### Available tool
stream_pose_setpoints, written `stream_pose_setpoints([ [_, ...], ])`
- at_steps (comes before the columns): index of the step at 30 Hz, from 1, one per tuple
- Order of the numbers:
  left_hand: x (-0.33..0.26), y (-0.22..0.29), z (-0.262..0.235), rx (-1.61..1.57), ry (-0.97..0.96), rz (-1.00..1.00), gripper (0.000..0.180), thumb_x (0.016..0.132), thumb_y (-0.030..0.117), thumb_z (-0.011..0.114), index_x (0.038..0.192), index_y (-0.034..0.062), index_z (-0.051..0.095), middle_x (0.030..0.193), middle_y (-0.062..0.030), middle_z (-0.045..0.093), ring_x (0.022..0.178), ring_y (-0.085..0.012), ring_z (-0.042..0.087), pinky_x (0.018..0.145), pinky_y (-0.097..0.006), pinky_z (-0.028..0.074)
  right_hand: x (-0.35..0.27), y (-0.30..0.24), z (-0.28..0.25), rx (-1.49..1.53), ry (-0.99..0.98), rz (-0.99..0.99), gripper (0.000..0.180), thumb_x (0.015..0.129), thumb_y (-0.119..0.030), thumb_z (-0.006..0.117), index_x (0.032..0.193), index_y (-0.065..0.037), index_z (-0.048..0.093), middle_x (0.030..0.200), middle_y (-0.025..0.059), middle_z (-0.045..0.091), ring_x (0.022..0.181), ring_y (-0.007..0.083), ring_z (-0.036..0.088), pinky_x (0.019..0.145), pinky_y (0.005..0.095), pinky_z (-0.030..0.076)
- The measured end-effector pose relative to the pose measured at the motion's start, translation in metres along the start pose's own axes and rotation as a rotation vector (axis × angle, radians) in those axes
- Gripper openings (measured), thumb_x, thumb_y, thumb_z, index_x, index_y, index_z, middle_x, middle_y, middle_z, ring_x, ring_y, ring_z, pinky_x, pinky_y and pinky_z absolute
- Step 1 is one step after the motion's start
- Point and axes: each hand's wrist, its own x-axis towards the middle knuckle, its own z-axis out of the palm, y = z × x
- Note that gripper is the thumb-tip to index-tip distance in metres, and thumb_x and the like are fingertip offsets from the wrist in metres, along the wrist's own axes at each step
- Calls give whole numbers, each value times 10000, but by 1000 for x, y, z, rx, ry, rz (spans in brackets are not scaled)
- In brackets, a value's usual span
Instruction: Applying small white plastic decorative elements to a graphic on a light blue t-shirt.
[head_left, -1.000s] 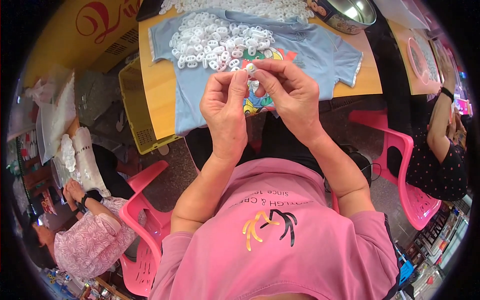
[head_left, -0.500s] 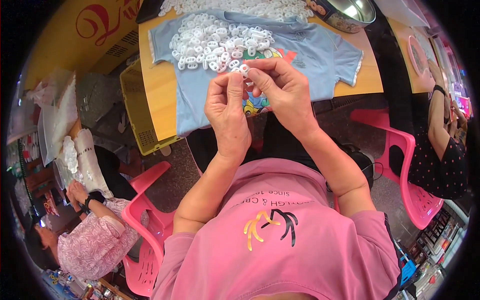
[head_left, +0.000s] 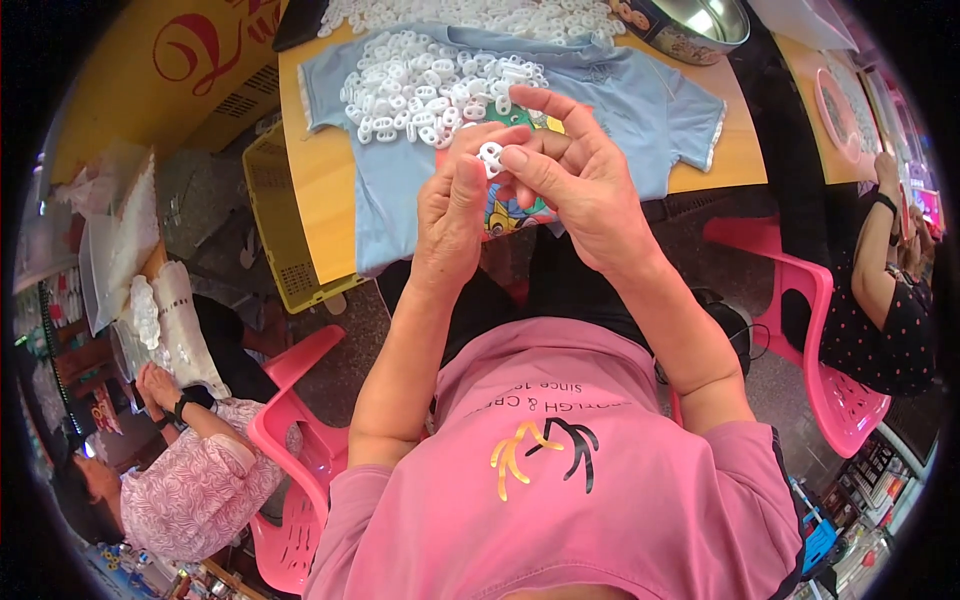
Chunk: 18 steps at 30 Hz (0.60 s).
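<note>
Right grip (head_left: 592, 195) wider now, partly before shirt print (head_left: 508, 217), white pile (head_left: 430, 90) beyond

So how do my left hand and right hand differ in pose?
Your left hand has its thumb pointing away from your body, while your right hand has its thumb pointing leftward. Your right hand's index finger stretches out clear of the white piece; your left hand's fingers bend inward beside it. Both hands are bare and meet at that piece.
</note>
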Motion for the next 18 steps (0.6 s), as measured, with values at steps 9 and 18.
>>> stream_pose_setpoints([
  [9, -2, -5, 4, -159, -46, 123, 383, 989, 356, 510, 1132, 15, 610, 1199, -94, 487, 1094, -174, 502, 917, -325, 441, -6, 3, 9, 17, 3, -80, 656, 901, -89, 652, 1438, 2, 288, 956, 44, 648, 711, 65, 555, 647, 186, 460],
  [18, -5, -13, 5, -239, -34, 159, 289, 986, 306, 530, 1082, 46, 613, 1176, -59, 495, 1095, -179, 486, 956, -346, 409, -10, 7, 10, 43, -2, -59, 639, 903, -70, 642, 1439, -20, 297, 953, 30, 637, 734, 67, 552, 657, 191, 456],
])
